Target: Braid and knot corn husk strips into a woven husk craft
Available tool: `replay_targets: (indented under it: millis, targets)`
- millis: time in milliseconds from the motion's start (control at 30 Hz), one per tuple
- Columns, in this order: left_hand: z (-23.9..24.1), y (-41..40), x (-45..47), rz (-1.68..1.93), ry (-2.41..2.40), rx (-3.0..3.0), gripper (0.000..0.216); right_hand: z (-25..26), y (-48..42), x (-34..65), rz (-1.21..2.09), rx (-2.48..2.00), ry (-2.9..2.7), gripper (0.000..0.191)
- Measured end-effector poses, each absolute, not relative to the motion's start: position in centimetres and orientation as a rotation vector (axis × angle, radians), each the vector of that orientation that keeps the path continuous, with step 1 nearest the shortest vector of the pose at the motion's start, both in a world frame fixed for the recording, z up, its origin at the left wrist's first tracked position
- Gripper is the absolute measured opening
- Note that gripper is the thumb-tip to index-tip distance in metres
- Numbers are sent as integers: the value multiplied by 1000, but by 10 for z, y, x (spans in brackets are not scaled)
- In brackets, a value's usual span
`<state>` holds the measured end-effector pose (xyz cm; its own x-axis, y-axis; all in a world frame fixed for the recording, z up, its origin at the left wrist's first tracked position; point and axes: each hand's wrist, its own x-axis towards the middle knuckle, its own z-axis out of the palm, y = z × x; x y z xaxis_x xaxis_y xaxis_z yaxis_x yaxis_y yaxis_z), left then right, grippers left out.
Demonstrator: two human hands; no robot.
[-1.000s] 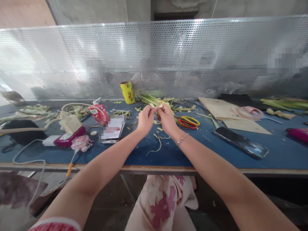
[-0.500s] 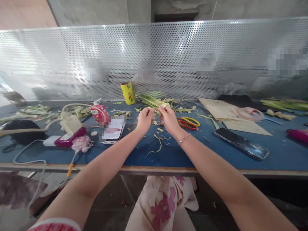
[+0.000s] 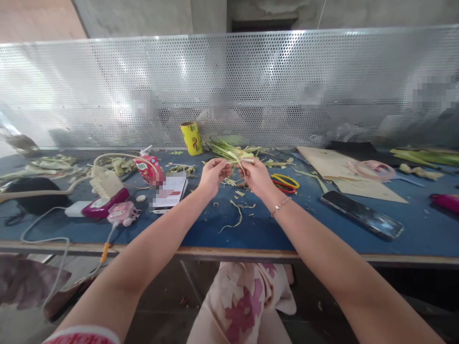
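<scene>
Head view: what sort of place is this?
Probably a workshop of some kind: a long blue worktable strewn with plant scraps and green stalks, backed by a perforated metal screen.

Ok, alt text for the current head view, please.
A person's left hand and right hand pinch pale plant strips above a blue table littered with scraps. Red and yellow loops and a phone lie to the right.

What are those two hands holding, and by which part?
Thin, pale plant material, pinched by left hand and right hand; exactly where along it is unclear.
</scene>
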<state>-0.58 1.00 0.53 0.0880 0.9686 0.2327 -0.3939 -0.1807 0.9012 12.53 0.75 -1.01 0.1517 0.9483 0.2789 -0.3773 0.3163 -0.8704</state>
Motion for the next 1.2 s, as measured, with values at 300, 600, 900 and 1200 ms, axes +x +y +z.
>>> replay_targets:
  millis: [300,600,900,1200]
  targets:
    - [-6,13,-1,1413,837,1713,35,-10,9,126,1150,-665,-953,11]
    - [-2,12,-8,1426,784,1907,12,-10,7,127,1112,-650,-967,14]
    - [-3,16,-8,1411,800,1652,24,-15,8,121,984,-763,-1140,23]
    - [3,8,-10,1475,992,1669,31,-14,2,119,855,-863,-1309,16]
